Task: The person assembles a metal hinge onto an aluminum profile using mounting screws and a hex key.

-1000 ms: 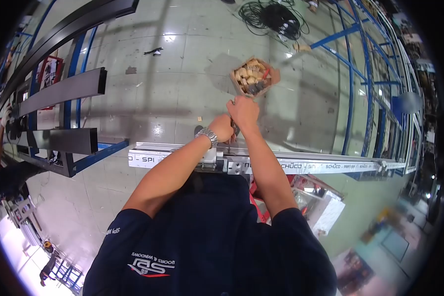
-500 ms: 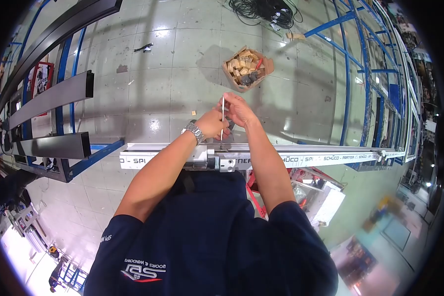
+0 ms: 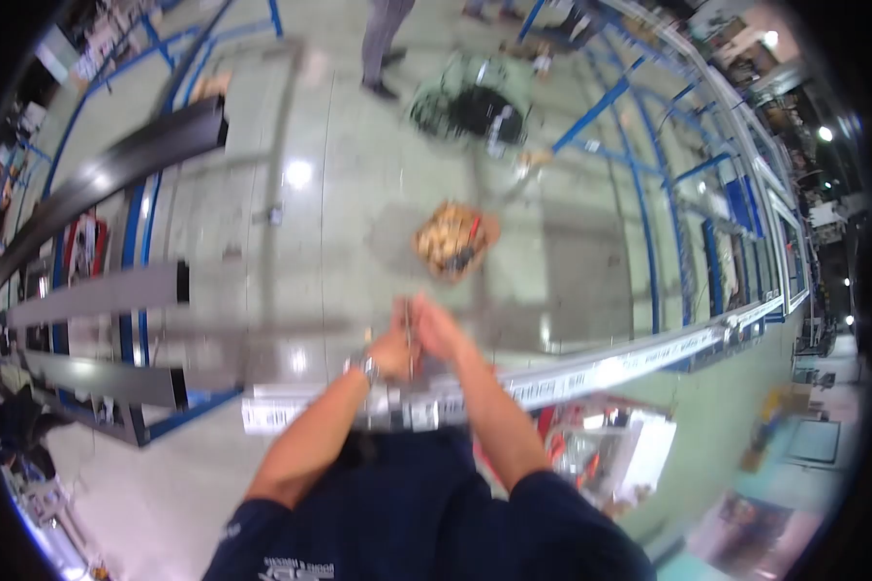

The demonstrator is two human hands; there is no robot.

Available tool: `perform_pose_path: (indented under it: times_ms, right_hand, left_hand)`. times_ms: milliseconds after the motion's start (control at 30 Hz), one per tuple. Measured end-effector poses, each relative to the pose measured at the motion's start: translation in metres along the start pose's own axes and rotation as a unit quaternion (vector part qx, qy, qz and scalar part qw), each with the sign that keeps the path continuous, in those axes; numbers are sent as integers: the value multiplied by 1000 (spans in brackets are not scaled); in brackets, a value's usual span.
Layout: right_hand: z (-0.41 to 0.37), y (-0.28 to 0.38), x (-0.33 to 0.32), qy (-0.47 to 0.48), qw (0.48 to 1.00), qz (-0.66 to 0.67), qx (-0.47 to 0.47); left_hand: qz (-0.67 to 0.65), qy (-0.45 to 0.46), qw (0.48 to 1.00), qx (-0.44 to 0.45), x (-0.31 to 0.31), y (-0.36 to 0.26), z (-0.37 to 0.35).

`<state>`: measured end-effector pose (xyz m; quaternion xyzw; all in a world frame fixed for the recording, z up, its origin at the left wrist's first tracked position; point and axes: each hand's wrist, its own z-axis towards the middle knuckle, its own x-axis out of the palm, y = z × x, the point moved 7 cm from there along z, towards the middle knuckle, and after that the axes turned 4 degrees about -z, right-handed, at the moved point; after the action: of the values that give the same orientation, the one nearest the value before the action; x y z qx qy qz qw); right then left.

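Note:
In the head view both hands are close together above the white metal profile (image 3: 543,387), which carries printed lettering. My left hand (image 3: 391,356), with a metal watch (image 3: 366,368) at the wrist, is closed around a thin upright metal rod (image 3: 409,324). At the rod's upper part, my right hand (image 3: 438,334) has its fingers closed on it. Motion blur hides the exact finger positions and the rod's lower end. Below the hands, a blurred metal fitting (image 3: 422,414) sits at the profile.
Beyond the hands, a cardboard box (image 3: 492,229) of small wooden pieces stands on the floor. Dark profiles (image 3: 107,295) lie on a blue rack at left; a blue frame (image 3: 601,102) stands at right. Coiled black cable (image 3: 475,111) and a person's legs (image 3: 383,44) are farther off.
The camera view has tilted up, so the hands, profile and box appear lower. A person's legs have come into view at the top. Both hands stay at the rod.

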<state>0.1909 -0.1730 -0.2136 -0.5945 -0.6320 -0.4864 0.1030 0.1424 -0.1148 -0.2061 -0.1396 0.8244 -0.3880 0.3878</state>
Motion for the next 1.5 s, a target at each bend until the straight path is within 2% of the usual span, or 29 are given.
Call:
perform_pose_path:
  times_ms: [33, 67, 100, 133, 167, 200, 233, 267, 333, 400, 433, 533, 600, 633, 667, 867, 967, 1067, 1167, 1200, 1233, 1267, 1300, 1333, 1367, 1467, 1500]
  right_hand:
    - [0, 0, -10, -45, 996, -69, -23]
    - [8, -2, -18, -64, 993, -91, -42]
    - [4, 3, -11, -122, 988, -90, -24]
    - [8, 8, -3, -101, 987, -117, -51]
    - [19, 9, -14, -163, 954, -238, -87]
    - [14, 26, -4, -244, 836, -474, -126]
    - [5, 42, 17, -314, 655, -671, -153]
    - [2, 47, 28, -313, 618, -703, -162]
    - [-4, 50, 41, -314, 540, -760, -176]
    - [7, 38, 12, -260, 753, -590, -128]
    - [12, 31, 2, -221, 839, -487, -101]
    - [9, 16, 10, -119, 946, -302, 12]
    - [21, 3, 5, -13, 995, -101, 21]
    - [23, 2, 10, 44, 999, 3, 27]
    - [20, 1, 7, 46, 998, 43, 14]
    - [33, -13, -17, 18, 997, 70, 5]
    - [26, -12, -6, 64, 993, 82, 53]
    - [29, -20, -8, 48, 992, 107, 51]
    - [40, -20, -26, -38, 998, 39, -16]
    - [41, -16, -35, -83, 993, -75, -34]
    - [37, -4, -38, -128, 973, -187, -51]
    - [30, 11, -34, -171, 937, -296, -68]
    - [20, 33, -27, -231, 859, -440, -121]
    - [3, 53, -6, -284, 752, -571, -169]
    - [-14, 64, 17, -327, 621, -681, -209]
    - [-27, 68, 42, -342, 630, -664, -213]
    - [-18, 57, 29, -310, 751, -549, -196]
  left_hand:
    - [-139, -13, 988, -70, -3, 5, -3]
    - [-327, -48, 930, -159, -1, 12, -7]
    - [-408, -59, 891, -190, 0, 13, -10]
    - [-440, -56, 873, -204, 3, 13, -12]
    - [-465, -51, 862, -195, 6, 13, -13]
    - [-443, -39, 873, -200, 1, 6, -15]
    - [-421, -26, 883, -206, -9, -7, -22]
    - [-425, -57, 880, -206, -25, -26, -32]
    - [-431, -50, 879, -197, -3, 1, -20]
    - [-461, -48, 861, -210, 3, 8, -14]
    - [-481, -32, 848, -220, 3, 3, -16]
    - [-507, 6, 835, -211, 2, 1, -16]
    - [-490, 37, 849, -194, 5, 4, -12]
    - [-489, 36, 848, -202, 5, 3, -13]
    - [-488, 34, 846, -210, 5, 3, -13]
    - [-512, 32, 832, -208, -2, -9, -21]
    - [-520, 39, 829, -200, -3, -9, -21]
    - [-522, 30, 827, -205, -3, -6, -20]
    - [-529, 18, 822, -209, -1, -5, -20]
    - [-538, 13, 815, -212, 2, 0, -19]
    - [-547, 10, 809, -215, 5, 3, -19]
    - [-523, -6, 824, -219, 3, 4, -20]
    - [-499, -23, 838, -222, -2, 5, -17]
    - [-475, -39, 850, -224, -5, 3, -16]
    - [-474, -49, 850, -224, -7, -1, -18]
    - [-487, -68, 842, -223, -9, -5, -16]
    - [-494, -58, 839, -220, -9, -4, -16]
